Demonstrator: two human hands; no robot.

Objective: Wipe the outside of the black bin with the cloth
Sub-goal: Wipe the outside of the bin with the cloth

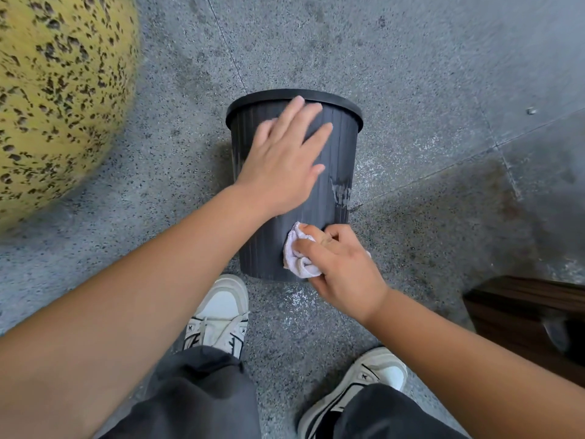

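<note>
A black ribbed bin (pixel 340 160) lies on its side on the grey floor, its rim pointing away from me and its base near my feet. My left hand (pixel 285 160) rests flat on the bin's upper wall with straight, spread fingers. My right hand (pixel 342 264) grips a bunched white cloth (pixel 296 256) and presses it against the bin's wall near the base. A pale smear shows on the bin's right side (pixel 342 191).
A large yellow speckled rounded stone (pixel 60 90) fills the upper left. A dark wooden object (pixel 525 315) stands at the right edge. My two white sneakers (pixel 221 315) are planted just below the bin. Grey speckled floor tiles (pixel 427 74) surround everything.
</note>
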